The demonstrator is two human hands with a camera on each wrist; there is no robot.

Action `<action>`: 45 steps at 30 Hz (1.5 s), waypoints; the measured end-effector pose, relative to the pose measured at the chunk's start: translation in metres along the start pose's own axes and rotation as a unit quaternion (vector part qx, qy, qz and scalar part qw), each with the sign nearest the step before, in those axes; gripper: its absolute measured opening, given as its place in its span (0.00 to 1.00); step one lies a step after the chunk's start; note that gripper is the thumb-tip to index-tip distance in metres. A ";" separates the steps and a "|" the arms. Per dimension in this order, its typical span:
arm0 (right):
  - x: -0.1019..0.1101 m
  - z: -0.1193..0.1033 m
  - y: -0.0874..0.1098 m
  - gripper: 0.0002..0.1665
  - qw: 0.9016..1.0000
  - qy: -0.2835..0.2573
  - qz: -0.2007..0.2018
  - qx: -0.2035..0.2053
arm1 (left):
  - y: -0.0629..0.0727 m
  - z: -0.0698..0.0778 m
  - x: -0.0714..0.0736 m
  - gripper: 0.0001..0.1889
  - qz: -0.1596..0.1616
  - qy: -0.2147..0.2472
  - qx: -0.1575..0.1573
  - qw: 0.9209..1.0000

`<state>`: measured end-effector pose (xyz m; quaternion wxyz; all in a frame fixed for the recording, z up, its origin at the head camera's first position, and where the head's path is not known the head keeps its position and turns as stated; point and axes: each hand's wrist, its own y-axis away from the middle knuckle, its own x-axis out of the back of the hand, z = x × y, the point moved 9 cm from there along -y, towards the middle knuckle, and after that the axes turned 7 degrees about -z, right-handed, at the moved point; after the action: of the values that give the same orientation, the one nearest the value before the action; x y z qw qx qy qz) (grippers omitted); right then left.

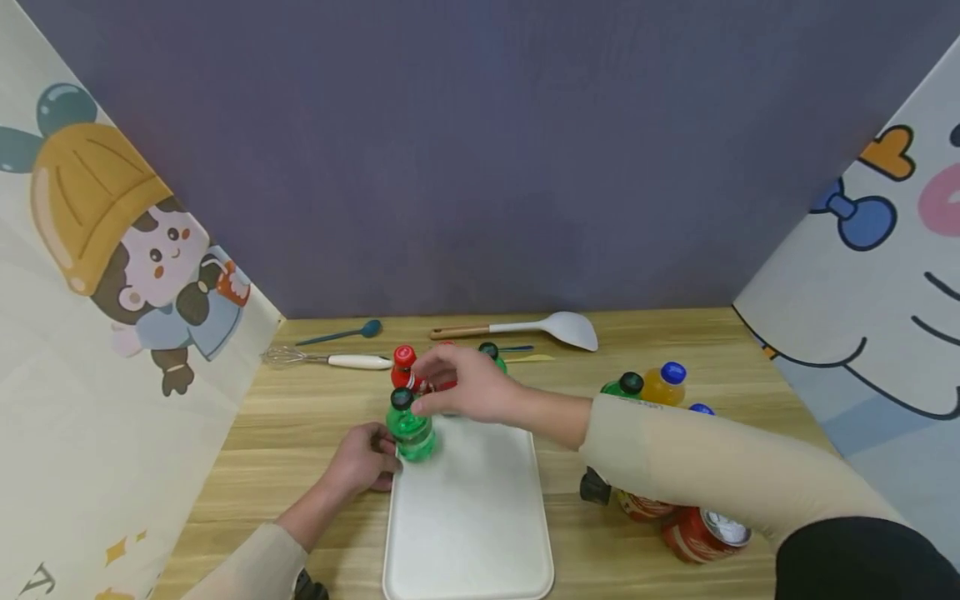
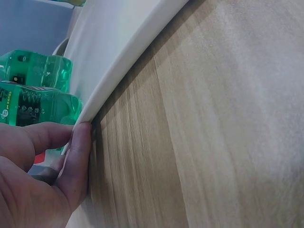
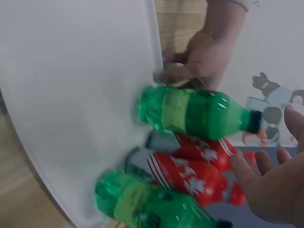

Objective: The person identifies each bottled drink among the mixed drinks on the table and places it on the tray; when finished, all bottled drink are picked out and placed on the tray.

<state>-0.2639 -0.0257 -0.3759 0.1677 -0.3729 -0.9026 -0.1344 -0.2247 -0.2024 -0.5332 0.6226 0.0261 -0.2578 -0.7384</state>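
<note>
Wood surface [image 1: 341, 542], white tray [image 1: 468, 525] on it. Right hand [image 1: 468, 383] is over the tray's far end, grip loose and empty, just beside the top of a green bottle [image 1: 412, 437]. Left hand [image 1: 363, 458]: grip pinching the tray's left edge. That bottle's upright at the tray's far left; two red-labelled bottles [image 3: 187, 175] just beyond.

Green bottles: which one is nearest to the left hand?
The green bottle at the left edge of the tray, beside the left hand. The second one is partly behind the right hand, the third one behind the right sleeve.
</note>
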 end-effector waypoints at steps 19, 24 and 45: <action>0.126 -0.007 0.101 0.28 0.992 0.048 0.120 -0.004 | -0.001 -0.004 -0.001 0.20 0.004 -0.011 0.008 1.000; 0.154 0.014 0.138 0.30 0.983 0.082 0.158 -0.036 | -0.002 -0.004 -0.005 0.21 -0.001 -0.011 0.008 1.000; 0.201 0.115 0.231 0.40 0.964 0.093 0.202 -0.146 | 0.000 -0.003 0.000 0.21 0.007 -0.026 0.012 1.000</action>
<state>-0.2555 0.3014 -0.3723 0.2188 -0.5539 -0.7592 -0.2624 -0.2234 -0.2031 -0.5354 0.6204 0.0125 -0.2834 -0.7312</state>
